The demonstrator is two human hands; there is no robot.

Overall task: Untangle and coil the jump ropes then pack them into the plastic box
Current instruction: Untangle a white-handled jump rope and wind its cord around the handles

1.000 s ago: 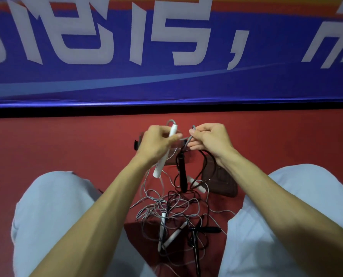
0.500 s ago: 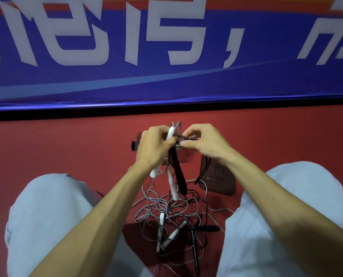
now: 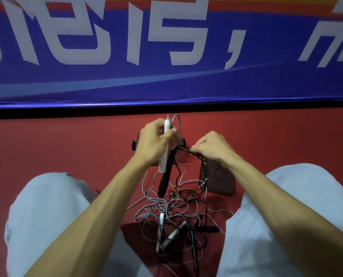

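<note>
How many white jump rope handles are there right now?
3 white handles: one gripped by the left hand, two in the tangle between the knees. More may be hidden.

- Left hand (image 3: 154, 142): fingers curled in a fist round a white handle (image 3: 163, 160), back of hand facing up. The handle stands near upright and sticks out above and below the fist.
- Right hand (image 3: 212, 146): fingers bunched, knuckles up, fingertips pinching a black cord (image 3: 183, 149) on the side facing the left hand.
- The hands are near each other but apart, with the left a bit farther out from the body.
- Left forearm (image 3: 98, 206) and right forearm (image 3: 266, 188): both bare, reaching forward from the lower corners and converging toward the middle.
- Left wrist is roughly straight; right wrist is bent slightly inward.
</note>
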